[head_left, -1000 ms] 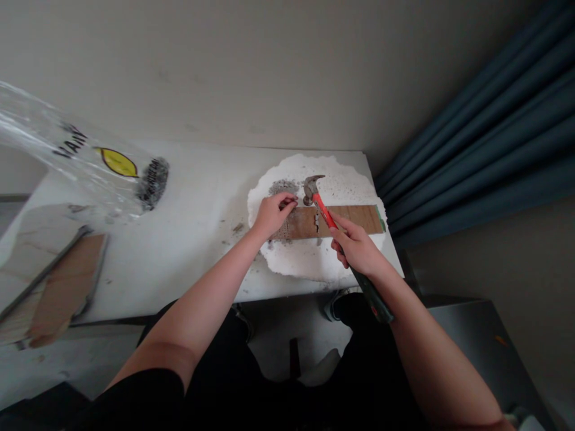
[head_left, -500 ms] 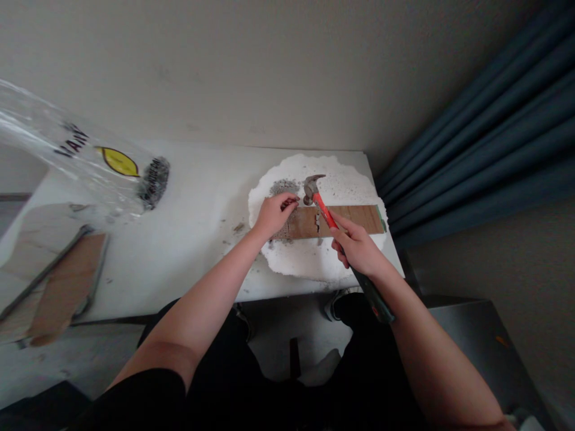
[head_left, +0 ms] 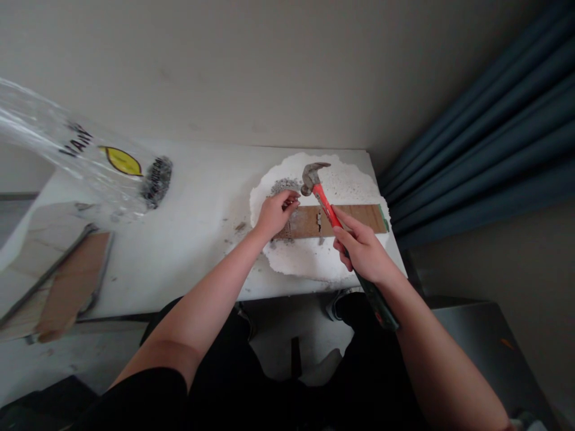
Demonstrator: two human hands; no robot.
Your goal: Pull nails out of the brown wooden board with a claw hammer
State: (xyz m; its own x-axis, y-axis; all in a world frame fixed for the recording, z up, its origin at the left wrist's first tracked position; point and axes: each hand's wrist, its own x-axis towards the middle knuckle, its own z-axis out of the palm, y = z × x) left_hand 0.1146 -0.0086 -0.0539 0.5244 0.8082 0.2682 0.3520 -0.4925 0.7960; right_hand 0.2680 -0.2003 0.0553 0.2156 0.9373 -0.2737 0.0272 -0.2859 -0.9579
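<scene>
My right hand (head_left: 360, 246) is wrapped round the handle of a claw hammer (head_left: 324, 203) with a red neck and dark grip. The hammer's metal head is raised above a wooden board (head_left: 359, 220) that lies flat on a white, ragged-edged sheet (head_left: 296, 263). A narrow jagged gap or slot holding pale bits shows in the board near its middle. My left hand (head_left: 274, 214) is at the board's left end with thumb and fingers pinched together; what they hold is too small to make out. Grey crumbs (head_left: 285, 184) are heaped just behind that hand.
A clear plastic bag (head_left: 96, 155) with dark granules in its end lies on the left of the white table (head_left: 193, 239). Wooden boards (head_left: 76, 281) and a dark bar (head_left: 49, 272) rest at the front left. A wall is behind; a blue curtain (head_left: 485, 143) hangs right.
The hammer head has risen a little away from the board. My left hand has stayed in nearly the same place, still pinched. The view has shifted slightly.
</scene>
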